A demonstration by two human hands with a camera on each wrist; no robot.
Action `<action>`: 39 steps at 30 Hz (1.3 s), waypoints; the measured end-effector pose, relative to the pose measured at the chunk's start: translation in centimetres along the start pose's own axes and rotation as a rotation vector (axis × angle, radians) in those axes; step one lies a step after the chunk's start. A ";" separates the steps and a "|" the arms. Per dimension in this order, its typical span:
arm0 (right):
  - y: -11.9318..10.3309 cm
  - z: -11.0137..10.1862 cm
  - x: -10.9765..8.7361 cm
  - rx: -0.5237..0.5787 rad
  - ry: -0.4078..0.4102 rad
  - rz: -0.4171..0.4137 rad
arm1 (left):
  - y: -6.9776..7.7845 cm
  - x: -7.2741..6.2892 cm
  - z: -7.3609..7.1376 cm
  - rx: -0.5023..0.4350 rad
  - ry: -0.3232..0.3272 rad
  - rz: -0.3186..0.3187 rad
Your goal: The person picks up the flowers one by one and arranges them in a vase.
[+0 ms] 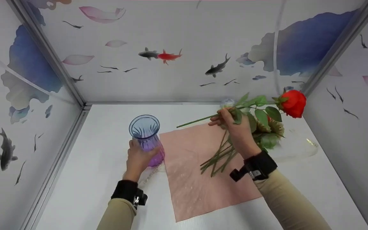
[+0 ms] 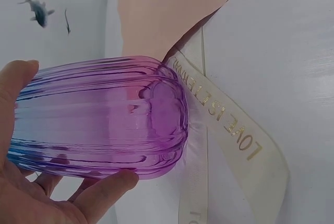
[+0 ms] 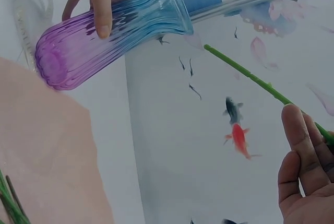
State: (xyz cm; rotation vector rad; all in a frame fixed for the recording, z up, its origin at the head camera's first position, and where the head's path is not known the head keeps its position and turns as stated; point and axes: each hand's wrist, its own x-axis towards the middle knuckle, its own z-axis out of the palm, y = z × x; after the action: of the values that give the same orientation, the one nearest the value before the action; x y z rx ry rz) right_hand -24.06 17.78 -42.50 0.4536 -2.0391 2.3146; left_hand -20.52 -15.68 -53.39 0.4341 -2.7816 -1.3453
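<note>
A ribbed glass vase (image 1: 145,137), blue at its flared mouth and purple to pink lower down, stands left of the pink paper, its mouth upward. My left hand (image 1: 139,158) grips its side, thumb and fingers around the glass in the left wrist view (image 2: 104,119). In my right hand (image 1: 240,134) a red rose (image 1: 294,103) is held by its green stem, the bloom toward the right. The bare stem end points left, toward the vase, apart from its mouth. More flowers (image 1: 268,129) lie below my right hand, their stems (image 1: 217,159) across the paper.
Pink wrapping paper (image 1: 196,191) covers the middle of the white table (image 1: 315,191). A cream ribbon (image 2: 229,125) with gold lettering lies by the vase's base. A clear loop of ribbon or film (image 1: 311,147) lies at the right. Printed walls stand at the back and sides.
</note>
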 end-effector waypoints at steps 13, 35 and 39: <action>-1.3 4.0 2.0 0.056 -0.129 -0.072 | 0.1 0.2 0.1 0.021 -0.006 -0.021; -0.8 10.7 3.8 -0.330 -0.330 0.017 | 0.0 0.2 -0.1 0.026 -0.019 -0.059; -0.4 11.7 4.2 -0.422 -0.352 0.030 | -0.1 0.2 -0.1 0.021 -0.008 -0.043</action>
State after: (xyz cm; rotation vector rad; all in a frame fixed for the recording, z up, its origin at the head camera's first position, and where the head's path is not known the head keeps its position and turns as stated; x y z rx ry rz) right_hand -25.62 5.70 -39.97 0.8527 -2.6159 1.8351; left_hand -20.62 -15.86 -53.45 0.4931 -2.8106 -1.3303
